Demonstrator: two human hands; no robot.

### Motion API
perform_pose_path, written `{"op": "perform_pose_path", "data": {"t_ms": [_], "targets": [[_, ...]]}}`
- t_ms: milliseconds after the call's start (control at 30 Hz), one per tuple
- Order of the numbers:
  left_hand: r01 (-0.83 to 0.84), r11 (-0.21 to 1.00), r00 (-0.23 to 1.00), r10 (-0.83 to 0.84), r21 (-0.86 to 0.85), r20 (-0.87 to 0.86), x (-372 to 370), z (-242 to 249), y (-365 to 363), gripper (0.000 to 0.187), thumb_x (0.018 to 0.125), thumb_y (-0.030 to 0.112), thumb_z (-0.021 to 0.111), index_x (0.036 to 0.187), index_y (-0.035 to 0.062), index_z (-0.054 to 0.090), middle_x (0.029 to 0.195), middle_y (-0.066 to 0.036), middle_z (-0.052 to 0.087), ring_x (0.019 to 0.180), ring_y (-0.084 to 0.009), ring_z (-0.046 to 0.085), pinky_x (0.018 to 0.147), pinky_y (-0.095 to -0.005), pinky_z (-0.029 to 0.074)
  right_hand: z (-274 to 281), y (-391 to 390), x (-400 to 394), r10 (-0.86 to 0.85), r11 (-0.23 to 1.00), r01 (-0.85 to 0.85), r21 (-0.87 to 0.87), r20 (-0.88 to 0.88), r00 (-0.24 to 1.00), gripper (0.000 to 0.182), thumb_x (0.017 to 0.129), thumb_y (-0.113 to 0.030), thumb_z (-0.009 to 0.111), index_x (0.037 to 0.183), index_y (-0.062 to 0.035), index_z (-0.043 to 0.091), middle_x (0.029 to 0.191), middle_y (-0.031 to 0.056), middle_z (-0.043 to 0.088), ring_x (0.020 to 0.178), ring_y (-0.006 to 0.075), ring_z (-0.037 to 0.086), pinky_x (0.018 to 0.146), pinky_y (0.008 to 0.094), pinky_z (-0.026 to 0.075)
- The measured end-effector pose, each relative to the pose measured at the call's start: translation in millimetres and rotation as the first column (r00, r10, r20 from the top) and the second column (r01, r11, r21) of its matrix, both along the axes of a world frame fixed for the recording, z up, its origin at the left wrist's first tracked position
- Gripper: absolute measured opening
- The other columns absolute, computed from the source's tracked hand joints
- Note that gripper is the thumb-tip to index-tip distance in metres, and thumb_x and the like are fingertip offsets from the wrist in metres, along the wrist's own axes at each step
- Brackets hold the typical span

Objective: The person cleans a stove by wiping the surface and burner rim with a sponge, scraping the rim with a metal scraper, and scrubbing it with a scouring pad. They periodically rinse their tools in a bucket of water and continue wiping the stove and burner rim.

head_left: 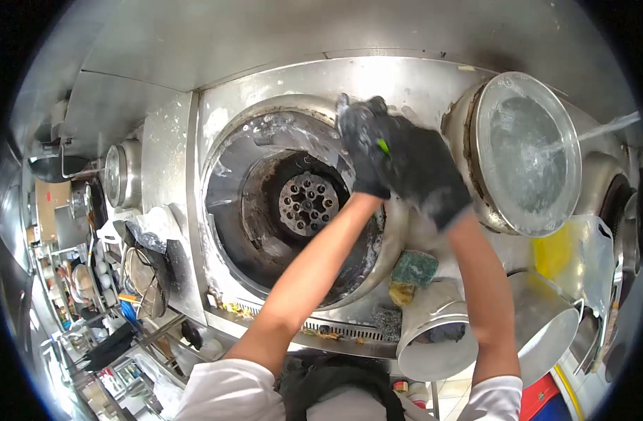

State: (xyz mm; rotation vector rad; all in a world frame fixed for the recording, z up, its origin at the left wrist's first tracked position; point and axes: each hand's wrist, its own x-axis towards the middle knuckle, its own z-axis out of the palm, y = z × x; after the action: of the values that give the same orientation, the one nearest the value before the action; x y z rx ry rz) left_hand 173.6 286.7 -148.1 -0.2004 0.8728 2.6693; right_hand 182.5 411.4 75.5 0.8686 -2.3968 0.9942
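Note:
Both my hands wear black gloves and are pressed together above the right rim of a round stove well [220,189]. White foam shows on the fingertips. My left hand [360,158] is partly covered by my right hand [427,168], which lies across it from the right. A small bright green patch [383,146] shows between them; I cannot make out what it is. The fingers are overlapped and blurred, so their closure and any held thing cannot be made out. Inside the well sits a burner plate [309,203] with several holes.
A large metal pot [476,151] of cloudy water stands right, with water streaming in. A green scouring pad [414,269], yellow sponge [401,293] and steel wool [387,323] lie near the front edge. Two buckets, one light-coloured [434,358], stand below; shelves [62,281] fill the left.

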Motion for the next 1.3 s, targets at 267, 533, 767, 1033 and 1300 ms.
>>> {"op": "perform_pose_path", "data": {"t_ms": [267, 533, 767, 1033, 1300], "targets": [[-0.285, 0.794, 0.862, -0.033, 0.538, 0.505, 141.2, 43.1, 73.5, 0.035, 0.099, 0.020, 0.041, 0.130, 0.0059, 0.048, 0.125, -0.008, 0.053, 0.116, -0.0213, 0.049, 0.105, -0.0324, 0.036, 36.7, 24.5, 106.3, -0.272, 0.954, 0.151, 0.259, 0.533, 0.801, 0.031, 0.087, -0.017, 0.062, 0.115, -0.0049, 0.059, 0.107, 0.0190, 0.063, 0.095, 0.0383, 0.062, 0.079, 0.0425, 0.051], [0.270, 0.861, 0.963, -0.250, -0.431, 0.104, 235.5, 112.9, 22.1, 0.032, 0.098, 0.025, 0.046, 0.123, 0.0058, 0.054, 0.119, -0.010, 0.057, 0.111, -0.0214, 0.054, 0.100, -0.0344, 0.042, 22.3, -4.4, 241.1, -0.370, 0.853, 0.522, -0.007, 0.698, 0.614, 0.027, 0.085, -0.008, 0.063, 0.112, -0.0017, 0.061, 0.106, 0.0200, 0.063, 0.096, 0.0406, 0.061, 0.079, 0.0414, 0.050], [-0.292, 0.257, 0.617, -0.686, -0.921, -0.387, 215.0, 127.8, 7.1, 0.043, 0.086, 0.012, 0.056, 0.127, 0.0028, 0.051, 0.128, -0.019, 0.048, 0.124, -0.0325, 0.041, 0.111, -0.0423, 0.027, 6.0, -6.4, 250.2, -0.433, 0.797, 0.604, -0.011, 0.688, 0.583, 0.026, 0.087, -0.009, 0.061, 0.112, -0.0015, 0.060, 0.104, 0.0218, 0.062, 0.094, 0.0406, 0.060, 0.077, 0.0429, 0.049], [-0.306, 0.205, 0.587, -0.729, -0.930, -0.353, 189.3, 135.4, -5.1, 0.034, 0.091, 0.011, 0.050, 0.124, 0.0013, 0.054, 0.126, -0.016, 0.053, 0.119, -0.0268, 0.049, 0.106, -0.0380, 0.035, 6.6, -16.7, 248.1, -0.291, 0.815, 0.565, -0.127, 0.753, 0.590, 0.040, 0.089, -0.007, 0.055, 0.127, 0.0034, 0.049, 0.122, 0.0267, 0.053, 0.118, 0.0434, 0.048, 0.100, 0.0477, 0.038], [-0.164, 0.406, 0.741, -0.551, -0.899, -0.384, 181.7, 142.9, -2.6, 0.034, 0.081, 0.008, 0.055, 0.115, 0.0046, 0.059, 0.118, -0.018, 0.055, 0.117, -0.0327, 0.048, 0.105, -0.0403, 0.035, 6.2, -18.8, 229.3, -0.385, 0.810, 0.579, -0.094, 0.660, 0.645, 0.036, 0.088, -0.004, 0.057, 0.123, 0.0013, 0.052, 0.115, 0.0235, 0.057, 0.105, 0.0413, 0.054, 0.088, 0.0442, 0.044]]}}
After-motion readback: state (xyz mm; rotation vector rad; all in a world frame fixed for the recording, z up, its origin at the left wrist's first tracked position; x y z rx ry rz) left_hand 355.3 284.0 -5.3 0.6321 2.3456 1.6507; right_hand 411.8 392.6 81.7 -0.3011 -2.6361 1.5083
